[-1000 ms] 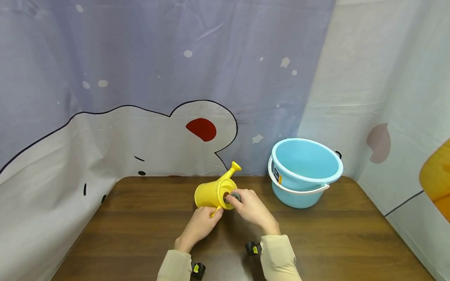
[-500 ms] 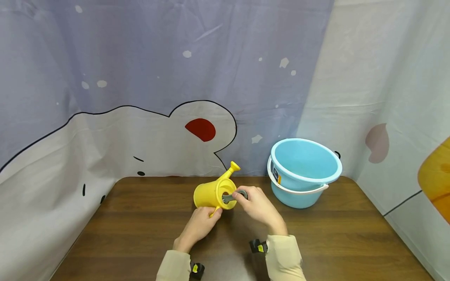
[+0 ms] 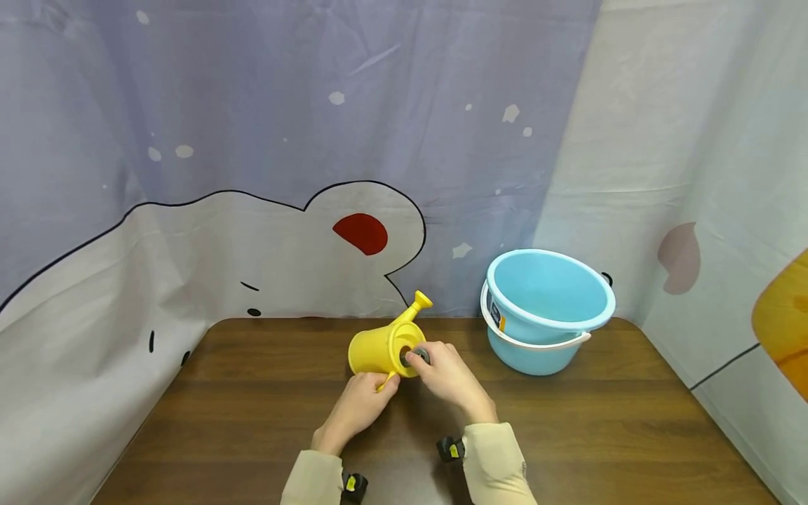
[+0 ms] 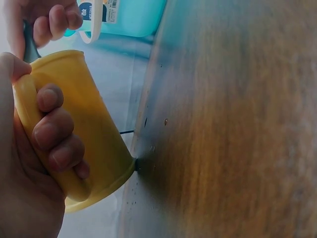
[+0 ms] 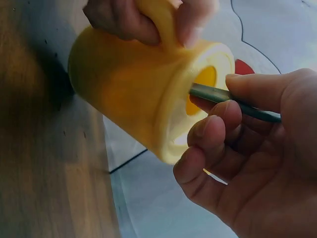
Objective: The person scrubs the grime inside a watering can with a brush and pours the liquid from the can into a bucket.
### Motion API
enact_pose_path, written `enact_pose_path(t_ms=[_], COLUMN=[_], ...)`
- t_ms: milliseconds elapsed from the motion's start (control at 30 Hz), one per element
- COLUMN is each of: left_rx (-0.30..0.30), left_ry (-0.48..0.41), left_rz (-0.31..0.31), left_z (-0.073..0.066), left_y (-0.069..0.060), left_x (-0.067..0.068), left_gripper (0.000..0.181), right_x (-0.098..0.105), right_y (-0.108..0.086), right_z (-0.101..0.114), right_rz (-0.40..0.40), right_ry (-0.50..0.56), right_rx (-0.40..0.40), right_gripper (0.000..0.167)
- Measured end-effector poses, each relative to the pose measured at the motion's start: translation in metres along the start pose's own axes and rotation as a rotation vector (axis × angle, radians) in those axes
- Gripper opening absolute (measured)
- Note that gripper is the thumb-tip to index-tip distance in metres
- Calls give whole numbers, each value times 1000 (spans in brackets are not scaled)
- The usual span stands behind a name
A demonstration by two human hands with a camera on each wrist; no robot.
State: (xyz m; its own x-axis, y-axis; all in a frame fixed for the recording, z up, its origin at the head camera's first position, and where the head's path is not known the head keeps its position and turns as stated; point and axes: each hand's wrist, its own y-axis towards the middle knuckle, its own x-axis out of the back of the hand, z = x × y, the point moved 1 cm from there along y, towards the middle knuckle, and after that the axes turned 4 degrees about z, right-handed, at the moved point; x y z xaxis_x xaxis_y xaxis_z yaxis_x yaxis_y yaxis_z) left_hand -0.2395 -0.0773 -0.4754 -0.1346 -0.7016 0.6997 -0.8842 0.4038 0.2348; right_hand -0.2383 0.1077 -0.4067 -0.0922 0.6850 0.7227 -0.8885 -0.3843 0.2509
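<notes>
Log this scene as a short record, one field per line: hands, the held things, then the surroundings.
Left hand: the left hand grips the handle of the watering can
Right hand: the right hand pinches a dark grey-green tool
Watering can: yellow, tilted, opening towards the right hand
Tool: far end at the can's opening; full shape hidden by fingers
Bucket: light-blue bucket with a white handle, on the right of the table
Surface: brown wood-grain table
Backdrop: printed curtain
</notes>
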Motion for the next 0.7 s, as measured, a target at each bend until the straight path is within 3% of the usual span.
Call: enact_pose_path(t_ms=[333, 700], left_rx=[-14, -1], left_ry=[4, 5], left_rz=[-2, 4], left_z=[-1, 0], left_y=[0, 0], left_x=[1, -1], left_gripper=[47, 47], right_x=[0, 14], right_y=[-1, -6], right_z=[2, -4], right_rz=[36, 42], right_ry=[-14, 51], right_rx=[36, 28], right_gripper=[15, 14])
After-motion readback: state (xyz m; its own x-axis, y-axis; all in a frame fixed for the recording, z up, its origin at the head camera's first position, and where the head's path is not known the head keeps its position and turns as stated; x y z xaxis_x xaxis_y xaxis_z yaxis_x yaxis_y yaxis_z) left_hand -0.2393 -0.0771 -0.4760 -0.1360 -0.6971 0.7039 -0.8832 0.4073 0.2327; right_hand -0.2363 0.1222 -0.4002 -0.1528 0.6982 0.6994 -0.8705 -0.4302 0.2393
